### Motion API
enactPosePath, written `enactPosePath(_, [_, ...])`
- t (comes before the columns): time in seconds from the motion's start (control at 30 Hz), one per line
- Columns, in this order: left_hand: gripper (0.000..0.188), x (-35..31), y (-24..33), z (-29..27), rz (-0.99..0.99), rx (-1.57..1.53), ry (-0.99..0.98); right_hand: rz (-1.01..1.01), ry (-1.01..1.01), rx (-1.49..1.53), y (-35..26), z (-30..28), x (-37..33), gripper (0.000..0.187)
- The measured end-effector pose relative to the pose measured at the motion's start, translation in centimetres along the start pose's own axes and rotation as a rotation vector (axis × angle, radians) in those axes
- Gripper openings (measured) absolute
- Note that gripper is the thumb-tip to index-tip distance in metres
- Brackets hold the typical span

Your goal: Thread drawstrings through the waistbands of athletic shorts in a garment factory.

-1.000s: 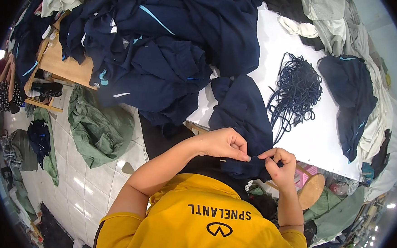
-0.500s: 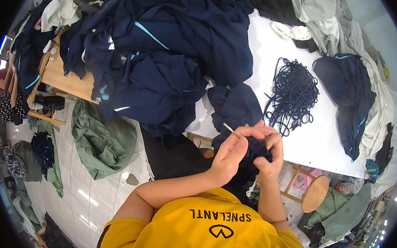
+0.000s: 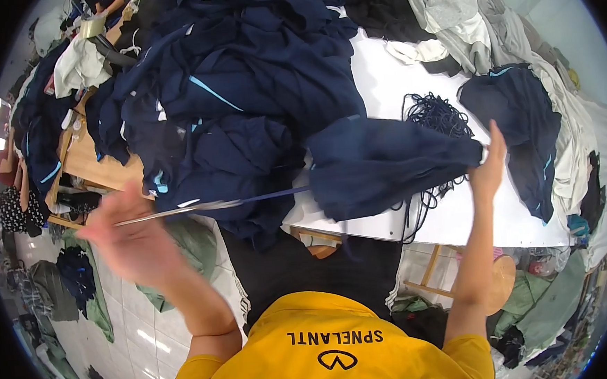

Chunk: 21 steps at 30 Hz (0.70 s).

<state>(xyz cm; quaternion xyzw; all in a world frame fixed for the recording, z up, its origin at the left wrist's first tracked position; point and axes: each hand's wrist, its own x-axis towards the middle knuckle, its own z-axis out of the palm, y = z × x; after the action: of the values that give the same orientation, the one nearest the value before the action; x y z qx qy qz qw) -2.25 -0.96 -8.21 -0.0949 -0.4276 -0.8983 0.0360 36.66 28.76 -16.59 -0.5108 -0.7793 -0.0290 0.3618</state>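
Note:
My left hand (image 3: 134,231), blurred by motion, is out to the left with its fingers closed on a thin metal rod (image 3: 200,207). From the rod's right end a dark blue cord (image 3: 272,195) runs taut to a navy garment piece (image 3: 385,163). Stretched out above the white table, that piece is gripped at its right end by my right hand (image 3: 488,161). Partly behind the cloth lies a tangled heap of navy cords (image 3: 441,115), some strands hanging toward the table's front edge.
A large pile of navy garments (image 3: 261,60) covers the left of the white table (image 3: 451,222). Another navy garment (image 3: 515,121) lies at right, beside white and grey cloth. A wooden stool (image 3: 500,285) stands below the table; a green sack (image 3: 189,259) sits on the floor at left.
My hands have moved from close together to wide apart, left hand leftward with the rod, right hand rightward. The navy piece, bunched before, is now stretched out, and the cord shows drawn taut.

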Motion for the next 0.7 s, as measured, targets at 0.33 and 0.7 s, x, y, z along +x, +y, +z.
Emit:
enactPosePath(0.33, [0.036,8.9,-0.9,-6.2,-0.273,0.062,-0.250,0.274,-0.064,-0.419,6.7,0.6,1.1,0.082])
enactPosePath(0.7, [0.026,-3.1,-5.5,1.0,-0.713,-0.363,-0.757,-0.486,-0.699,0.591,-15.2,2.9,-3.3,0.057])
